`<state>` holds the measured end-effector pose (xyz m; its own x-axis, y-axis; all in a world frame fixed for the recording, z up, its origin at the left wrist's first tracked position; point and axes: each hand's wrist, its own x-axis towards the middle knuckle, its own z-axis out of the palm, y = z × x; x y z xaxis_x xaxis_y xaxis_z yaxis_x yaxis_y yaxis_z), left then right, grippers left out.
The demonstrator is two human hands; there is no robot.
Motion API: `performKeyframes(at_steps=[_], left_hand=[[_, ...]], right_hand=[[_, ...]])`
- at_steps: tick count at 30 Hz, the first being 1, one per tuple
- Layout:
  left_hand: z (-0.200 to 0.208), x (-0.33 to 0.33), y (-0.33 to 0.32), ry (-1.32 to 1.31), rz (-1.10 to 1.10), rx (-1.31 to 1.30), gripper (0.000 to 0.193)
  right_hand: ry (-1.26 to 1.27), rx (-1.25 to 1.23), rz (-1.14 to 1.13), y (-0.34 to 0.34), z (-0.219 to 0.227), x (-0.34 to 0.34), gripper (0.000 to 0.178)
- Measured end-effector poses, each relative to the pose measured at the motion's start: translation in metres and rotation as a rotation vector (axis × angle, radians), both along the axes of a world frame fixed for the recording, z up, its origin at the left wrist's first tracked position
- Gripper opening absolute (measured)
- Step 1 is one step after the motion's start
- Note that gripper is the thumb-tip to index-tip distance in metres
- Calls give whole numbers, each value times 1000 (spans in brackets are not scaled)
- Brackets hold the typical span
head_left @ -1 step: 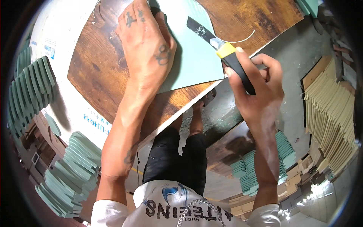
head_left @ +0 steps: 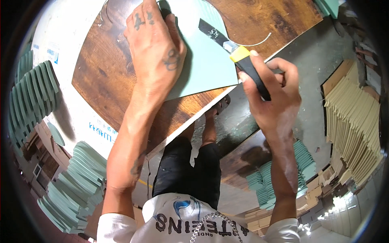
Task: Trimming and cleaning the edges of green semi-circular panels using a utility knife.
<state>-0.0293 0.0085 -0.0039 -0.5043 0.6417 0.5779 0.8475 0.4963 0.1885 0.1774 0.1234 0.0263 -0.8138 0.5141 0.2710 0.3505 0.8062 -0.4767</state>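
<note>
A pale green sheet [head_left: 206,65] lies on a brown wooden board [head_left: 105,73]. My left hand [head_left: 156,44] presses flat on the sheet's left part, fingers spread toward the far side. My right hand [head_left: 271,97] grips a utility knife [head_left: 239,56] with a yellow and black handle. Its blade rests on the sheet near the right edge. A thin pale curled strip [head_left: 259,41] lies on the board just beyond the knife.
The board sits on a white panel [head_left: 65,44] above a grey concrete floor [head_left: 320,65]. Stacks of pale green pieces stand at the left [head_left: 32,93], lower left [head_left: 77,182] and lower right [head_left: 283,178]. Beige boards [head_left: 356,125] are stacked at the right.
</note>
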Motion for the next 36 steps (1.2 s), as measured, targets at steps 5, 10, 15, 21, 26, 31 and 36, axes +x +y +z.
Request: performKeyframes(at_steps=[5, 10, 15, 21, 26, 31, 36], left_hand=[[3, -29, 4, -368, -69, -112, 56], [4, 11, 8, -292, 366, -157, 59], [11, 9, 4, -376, 350, -161, 47], [9, 7, 2, -364, 307, -148, 46], [11, 6, 2, -379, 304, -144, 44], [7, 6, 7, -377, 268, -101, 44], [4, -59, 23, -358, -142, -122, 46]], right_hand=[[-49, -2, -7, -23, -1, 19, 46], [-145, 4, -116, -41, 14, 23, 47], [-159, -7, -98, -28, 15, 14, 48], [-113, 89, -35, -9, 5, -6, 43], [-30, 110, -27, 14, 1, -27, 37], [-18, 33, 33, 51, 7, -51, 37], [-40, -45, 66, 62, 7, -34, 42]])
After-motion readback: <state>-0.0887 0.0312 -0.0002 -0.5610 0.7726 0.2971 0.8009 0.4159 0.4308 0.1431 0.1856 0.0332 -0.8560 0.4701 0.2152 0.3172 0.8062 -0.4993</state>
